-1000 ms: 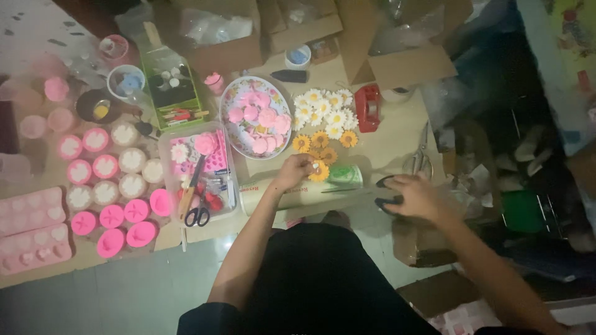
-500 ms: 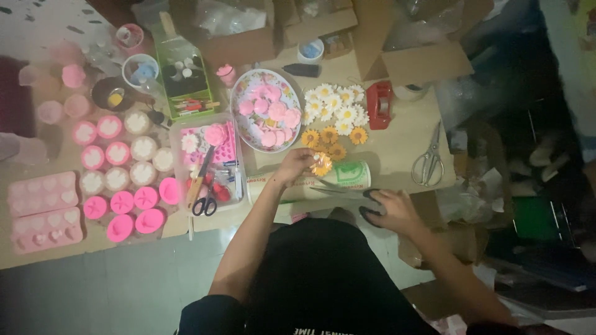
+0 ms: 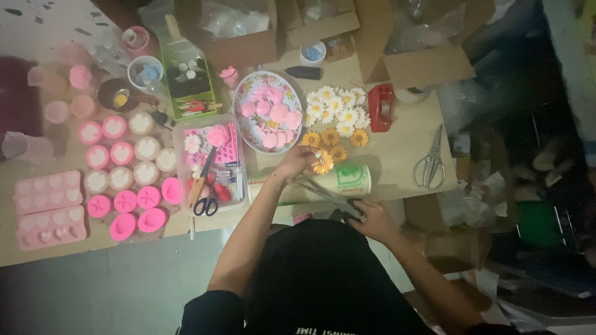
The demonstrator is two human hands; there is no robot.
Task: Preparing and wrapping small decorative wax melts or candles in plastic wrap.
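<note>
**Trimming a paper flower over a crowded craft surface**

The left hand [image 3: 297, 162] pinched a yellow-and-white paper flower [image 3: 323, 163] between its fingers, just below the round tray [image 3: 248, 127] of pink pieces. The right hand [image 3: 372, 218], further below the tray and to its right, gripped the dark handles of a pair of scissors [image 3: 326, 192] whose blades reached up toward the flower. The step looked like trimming the flower; a clean cut would call for steadying it between the blades.

Right of the tray lay daisies [image 3: 335, 107], a red tape dispenser [image 3: 380, 107] and steel scissors [image 3: 428, 162]. Left of it stood rows of pink cups [image 3: 124, 167] and pink moulds [image 3: 46, 208]. The cardboard-brown surface [image 3: 397, 155] was dimly lit, with open boxes [image 3: 323, 25] above the tray.
</note>
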